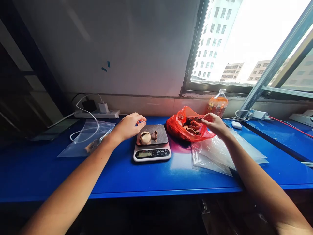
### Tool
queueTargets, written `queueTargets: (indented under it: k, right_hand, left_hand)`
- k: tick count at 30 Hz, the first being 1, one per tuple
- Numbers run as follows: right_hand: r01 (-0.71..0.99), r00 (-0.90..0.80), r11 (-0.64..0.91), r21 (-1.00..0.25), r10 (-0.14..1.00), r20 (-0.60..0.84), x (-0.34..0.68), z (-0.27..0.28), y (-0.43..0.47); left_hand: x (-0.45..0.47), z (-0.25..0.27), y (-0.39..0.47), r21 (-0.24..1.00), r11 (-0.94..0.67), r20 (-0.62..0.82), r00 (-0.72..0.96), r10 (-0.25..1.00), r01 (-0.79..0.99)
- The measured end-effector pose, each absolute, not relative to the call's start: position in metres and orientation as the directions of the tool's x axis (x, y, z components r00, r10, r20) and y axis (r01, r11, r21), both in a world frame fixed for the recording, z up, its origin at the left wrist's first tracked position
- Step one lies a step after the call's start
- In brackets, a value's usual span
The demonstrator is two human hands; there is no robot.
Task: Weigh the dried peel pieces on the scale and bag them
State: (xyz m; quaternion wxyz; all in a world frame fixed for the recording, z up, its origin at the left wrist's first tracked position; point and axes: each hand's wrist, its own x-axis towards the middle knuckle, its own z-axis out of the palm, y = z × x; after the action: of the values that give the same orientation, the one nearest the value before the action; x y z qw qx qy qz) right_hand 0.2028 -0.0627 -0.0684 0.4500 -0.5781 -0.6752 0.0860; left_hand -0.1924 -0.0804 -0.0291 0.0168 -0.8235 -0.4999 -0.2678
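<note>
A kitchen scale [162, 136] sits on the blue table with its display lit. On its plate are a pale, rounded piece of dried peel [146, 138] and a smaller dark brown piece [154, 135]. My left hand [130, 125] hovers at the plate's left edge, fingers loosely bent and apart, holding nothing visible. To the right of the scale, a red plastic bag [174, 125] lies open, with several brown pieces of dried peel [192, 127] inside. Over its right side, my right hand [215, 123] pinches a dark piece of dried peel [199, 120].
Clear plastic bags [215, 153] lie under my right forearm. Another clear bag [78, 137] with brownish contents is at left, crossed by a white cable. A power strip [112, 114] and an orange drink bottle [218, 103] stand along the wall. A small white case [236, 125] lies at right.
</note>
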Motion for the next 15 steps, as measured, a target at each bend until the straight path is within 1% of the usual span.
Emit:
queueTargets:
  k: [3,5,8,11,15]
  right_hand:
    - [0.705,-0.071,0.348,-0.619,0.902,0.426,0.202,-0.068,-0.065]
    - [0.767,-0.124,0.358,-0.533,0.897,0.424,0.202,-0.069,-0.064]
    - [0.847,-0.100,0.314,-0.429,0.887,0.451,0.201,-0.075,-0.057]
    - [0.885,-0.101,0.284,-0.370,0.891,0.442,0.203,-0.080,-0.051]
    - [0.909,-0.139,0.281,-0.307,0.901,0.412,0.204,-0.083,-0.049]
  left_hand:
    - [-0.191,-0.028,-0.083,0.239,-0.519,0.434,0.387,0.813,0.821]
    - [-0.190,-0.028,-0.084,0.242,-0.535,0.416,0.412,0.811,0.809]
    - [-0.189,-0.028,-0.085,0.254,-0.542,0.392,0.427,0.815,0.801]
    - [-0.189,-0.028,-0.085,0.246,-0.538,0.388,0.427,0.817,0.806]
    - [-0.190,-0.028,-0.084,0.229,-0.533,0.383,0.428,0.819,0.815]
